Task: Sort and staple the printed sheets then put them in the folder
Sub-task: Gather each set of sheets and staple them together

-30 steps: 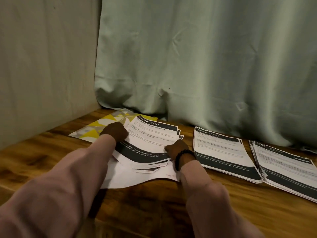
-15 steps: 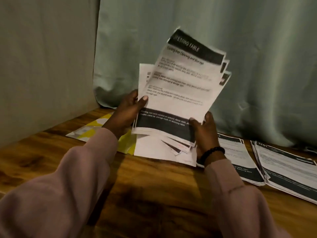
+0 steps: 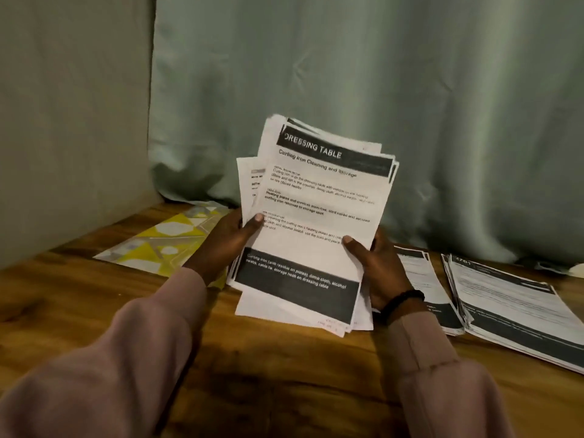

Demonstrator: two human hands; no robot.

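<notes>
Item: uneven stack of printed sheets [image 3: 311,222], top page headed "DRESSING TABLE", held tilted above the wooden table [image 3: 94,298].

My left hand [image 3: 229,240] grips the stack's left edge, thumb curled over the front. My right hand [image 3: 376,263] grips the lower right edge, thumb on the page (a dark bracelet [image 3: 401,300] at that wrist).

Condition: sheets fanned, lower edges ragged and out of line.

Also present: patterned yellow folder [image 3: 167,241] flat on the table behind my left hand; two sorted piles [image 3: 512,308] lying to my right.

Handling note: loosen both grips slightly, tap the bottom edge on the table until corners meet, then re-pinch before stapling. No stapler visible.
</notes>
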